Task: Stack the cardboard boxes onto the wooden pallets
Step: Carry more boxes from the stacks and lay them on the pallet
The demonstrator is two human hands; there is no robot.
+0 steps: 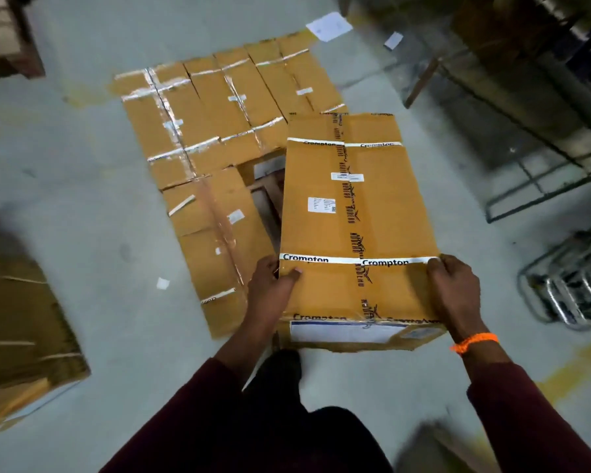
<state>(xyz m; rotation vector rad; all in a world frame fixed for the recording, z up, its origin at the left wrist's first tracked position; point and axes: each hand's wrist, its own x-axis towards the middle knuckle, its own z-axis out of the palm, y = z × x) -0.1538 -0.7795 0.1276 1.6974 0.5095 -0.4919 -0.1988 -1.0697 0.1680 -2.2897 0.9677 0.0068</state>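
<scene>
I hold a long brown cardboard box (355, 216) with white Crompton tape bands, lifted in front of me. My left hand (273, 285) grips its near left edge, thumb on top. My right hand (454, 288), with an orange wrist band, grips the near right edge. Below and beyond the held box, several taped cardboard boxes (219, 107) lie side by side in a layer. A bit of the wooden pallet (270, 189) shows through a gap between them, just left of the held box.
Another cardboard box (24, 332) stands on the grey floor at the left. A metal wire rack (543, 158) and a metal trolley frame (574, 288) stand at the right. Papers (328, 26) lie on the floor at the back. My dark trouser leg and shoe (280, 370) are below the box.
</scene>
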